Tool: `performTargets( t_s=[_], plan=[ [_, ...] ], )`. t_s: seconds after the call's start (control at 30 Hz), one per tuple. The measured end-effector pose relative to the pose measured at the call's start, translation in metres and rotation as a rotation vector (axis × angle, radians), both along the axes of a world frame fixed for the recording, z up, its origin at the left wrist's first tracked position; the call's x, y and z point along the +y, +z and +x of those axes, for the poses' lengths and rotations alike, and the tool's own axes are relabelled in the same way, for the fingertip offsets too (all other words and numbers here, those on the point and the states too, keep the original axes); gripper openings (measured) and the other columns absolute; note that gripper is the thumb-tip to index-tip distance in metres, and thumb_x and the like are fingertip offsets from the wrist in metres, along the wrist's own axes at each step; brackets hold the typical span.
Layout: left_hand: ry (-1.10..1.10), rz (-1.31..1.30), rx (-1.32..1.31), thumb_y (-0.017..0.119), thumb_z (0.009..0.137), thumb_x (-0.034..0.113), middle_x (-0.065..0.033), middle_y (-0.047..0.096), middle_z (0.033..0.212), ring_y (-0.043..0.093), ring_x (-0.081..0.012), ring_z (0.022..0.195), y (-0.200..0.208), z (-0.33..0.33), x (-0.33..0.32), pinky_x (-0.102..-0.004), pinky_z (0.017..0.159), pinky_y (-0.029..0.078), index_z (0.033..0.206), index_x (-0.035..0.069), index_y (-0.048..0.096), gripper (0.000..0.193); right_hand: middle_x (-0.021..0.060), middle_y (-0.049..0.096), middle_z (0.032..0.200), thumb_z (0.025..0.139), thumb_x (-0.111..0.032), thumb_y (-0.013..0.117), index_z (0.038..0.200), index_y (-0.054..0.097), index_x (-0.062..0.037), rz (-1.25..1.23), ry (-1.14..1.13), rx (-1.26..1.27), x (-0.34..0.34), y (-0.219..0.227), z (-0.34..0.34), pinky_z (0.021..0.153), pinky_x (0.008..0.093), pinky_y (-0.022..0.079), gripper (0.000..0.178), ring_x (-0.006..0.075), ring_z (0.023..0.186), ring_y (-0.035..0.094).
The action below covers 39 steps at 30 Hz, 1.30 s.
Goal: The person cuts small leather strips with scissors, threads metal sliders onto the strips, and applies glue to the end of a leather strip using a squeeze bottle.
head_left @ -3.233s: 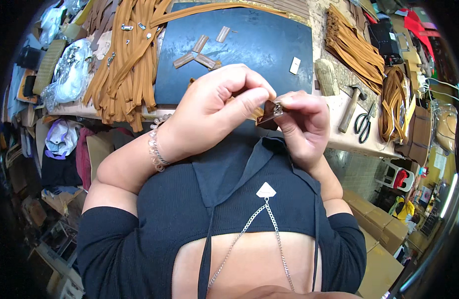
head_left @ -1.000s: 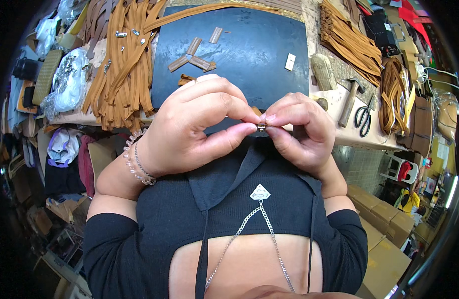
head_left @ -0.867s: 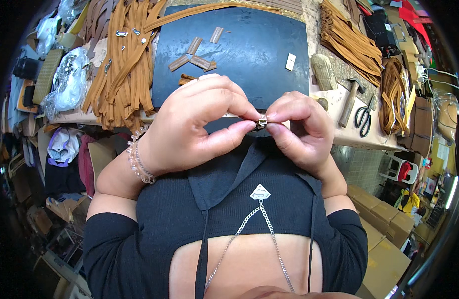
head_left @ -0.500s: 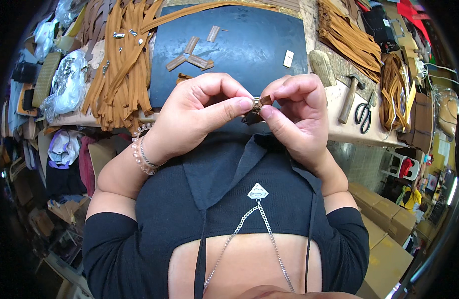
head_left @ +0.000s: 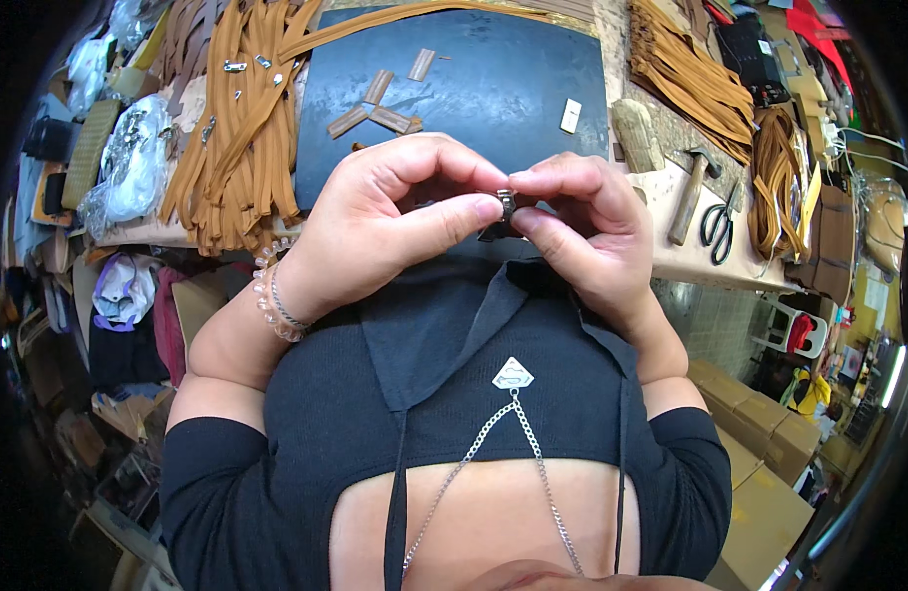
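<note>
Since half a second ago, the right hand (head_left: 597,227) has changed its grip: its index finger and thumb, then closed on a brown strip end, now bear on the top and right side of a small metal fitting (head_left: 506,200). The brown strip end no longer shows at that point. The left hand (head_left: 400,202) is in nearly the same position, thumb and index finger pinching the fitting from the left. The two index fingertips meet just above it. A dark tab (head_left: 492,233) projects below the fitting, partly hidden by the fingers. The fitting is held in the air over the near edge of the table (head_left: 695,261), close in front of the wearer's chest. The remaining fingers of both hands are curled; whether they touch the work cannot be told from here.

Beyond the hands lies a black mat (head_left: 474,108). On its left half are four short brown strips (head_left: 348,122); near its right edge is a white rectangular piece (head_left: 570,116). Left of the mat, tan zipper tapes (head_left: 232,182) lie in a heap, with several silver metal parts (head_left: 234,68) on top. To the right are a wooden block (head_left: 637,136), a hammer (head_left: 686,204), black-handled scissors (head_left: 717,234) and a looped tan bundle (head_left: 772,187).
</note>
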<state>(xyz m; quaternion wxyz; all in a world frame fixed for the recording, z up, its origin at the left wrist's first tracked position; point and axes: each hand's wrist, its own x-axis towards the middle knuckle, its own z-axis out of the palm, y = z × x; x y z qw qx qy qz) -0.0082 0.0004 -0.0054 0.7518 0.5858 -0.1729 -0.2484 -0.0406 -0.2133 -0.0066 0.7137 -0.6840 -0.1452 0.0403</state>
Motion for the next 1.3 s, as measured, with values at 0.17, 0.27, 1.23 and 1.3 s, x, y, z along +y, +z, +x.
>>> performTargets(
  t_s=[0.17,0.27,1.23,1.3],
  plan=[
    [0.034,0.079,-0.134,0.070,0.090,0.004,-0.0071,0.064,0.103,0.060,-0.0137,0.096,0.003,-0.001,-0.001,-0.0276,0.086,0.049,0.102,-0.001,0.067,0.012,0.0093,0.069,0.092,0.081,0.007,0.071,0.097,0.070,-0.0004,-0.196,-0.042,-0.296,-0.003,0.000,0.009,0.079,0.0285,0.052,0.018,0.0174,0.085,0.066],
    [0.010,0.202,-0.286,0.071,0.089,0.005,-0.0070,0.065,0.099,0.061,-0.0145,0.095,0.002,0.002,0.002,-0.0277,0.086,0.048,0.099,0.000,0.067,0.012,0.0100,0.068,0.092,0.079,0.008,0.071,0.095,0.070,-0.0014,-0.226,-0.014,-0.257,-0.008,0.003,0.008,0.077,0.0289,0.052,0.019,0.0188,0.084,0.066],
    [0.092,0.270,-0.761,0.076,0.079,0.002,-0.0093,0.068,0.087,0.065,-0.0246,0.082,0.003,0.001,-0.001,-0.0336,0.076,0.051,0.094,0.003,0.070,0.016,0.0095,0.061,0.093,0.084,0.008,0.069,0.109,0.064,-0.0055,-0.147,-0.019,-0.504,-0.007,-0.010,0.005,0.075,0.0307,0.050,0.029,0.0222,0.087,0.061],
    [0.093,0.279,-0.766,0.076,0.079,0.002,-0.0095,0.068,0.087,0.065,-0.0247,0.082,0.004,0.001,0.001,-0.0335,0.076,0.051,0.093,0.003,0.069,0.016,0.0097,0.061,0.095,0.083,0.009,0.069,0.109,0.065,-0.0052,-0.191,-0.006,-0.472,-0.007,-0.004,0.004,0.077,0.0302,0.050,0.030,0.0217,0.088,0.061]
  ],
)
